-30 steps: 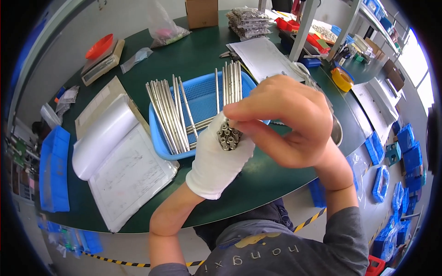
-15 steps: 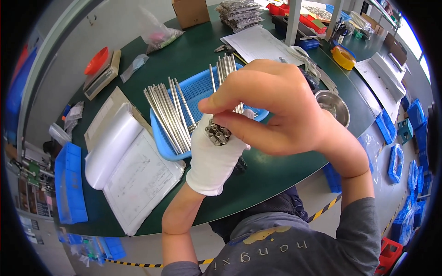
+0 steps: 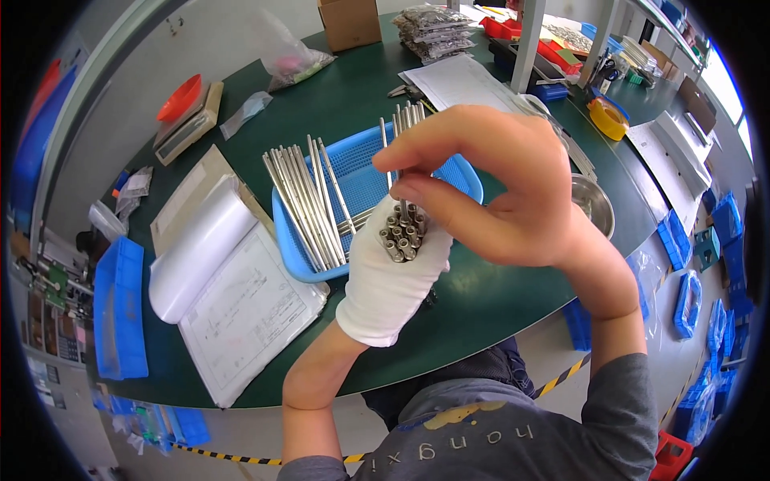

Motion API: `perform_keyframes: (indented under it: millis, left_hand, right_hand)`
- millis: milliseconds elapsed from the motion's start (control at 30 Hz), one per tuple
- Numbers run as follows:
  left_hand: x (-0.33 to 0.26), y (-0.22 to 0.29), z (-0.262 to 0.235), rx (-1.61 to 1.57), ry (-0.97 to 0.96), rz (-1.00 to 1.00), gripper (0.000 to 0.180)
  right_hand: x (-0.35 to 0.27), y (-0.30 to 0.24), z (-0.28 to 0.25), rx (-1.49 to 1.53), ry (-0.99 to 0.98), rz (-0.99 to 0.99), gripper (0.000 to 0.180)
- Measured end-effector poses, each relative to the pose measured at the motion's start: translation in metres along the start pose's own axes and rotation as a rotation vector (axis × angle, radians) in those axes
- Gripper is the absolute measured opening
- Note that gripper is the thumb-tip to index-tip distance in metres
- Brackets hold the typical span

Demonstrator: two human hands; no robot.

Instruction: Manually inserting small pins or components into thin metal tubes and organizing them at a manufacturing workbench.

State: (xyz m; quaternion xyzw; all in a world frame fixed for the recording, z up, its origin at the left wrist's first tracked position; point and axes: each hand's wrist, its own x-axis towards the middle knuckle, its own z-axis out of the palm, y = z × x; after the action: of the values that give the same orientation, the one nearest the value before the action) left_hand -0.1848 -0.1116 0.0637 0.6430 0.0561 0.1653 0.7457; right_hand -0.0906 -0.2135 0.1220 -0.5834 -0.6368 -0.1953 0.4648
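My left hand (image 3: 393, 276), in a white glove, is wrapped round a bundle of metal tubes (image 3: 407, 240), their round hollow ends pointing up. Above it my bare right hand (image 3: 505, 188) is closed in a pinch, thumb and forefinger on a slim metal piece (image 3: 403, 210) standing over the bundle. Its lower end meets the tube ends; whether it sits inside one I cannot tell. Behind the hands is a blue perforated basket (image 3: 298, 258). Long silvery rods (image 3: 309, 212) lean on its left side, and more rods (image 3: 409, 116) stand at its far right, partly hidden by my right hand.
Left of the basket lies an open folder of drawing sheets (image 3: 253, 309), with a blue bin (image 3: 120, 309) beyond. A scale with a red dish (image 3: 180, 98) stands far left. A metal bowl (image 3: 593, 210) is at right; bagged parts (image 3: 435, 32) and a cardboard box (image 3: 350, 22) sit at the back.
Both hands have shifted slightly right in the picture, as has the basket. More tube ends show now, and the slim piece under my right fingertips is seen more plainly.
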Motion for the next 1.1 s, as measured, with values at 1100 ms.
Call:
perform_keyframes:
  millis: [1100]
  left_hand:
    - [-0.003, -0.008, -0.003, 0.174, -0.044, 0.13, 0.021]
  right_hand:
    - [-0.003, -0.001, -0.005, -0.085, -0.107, -0.025, 0.023]
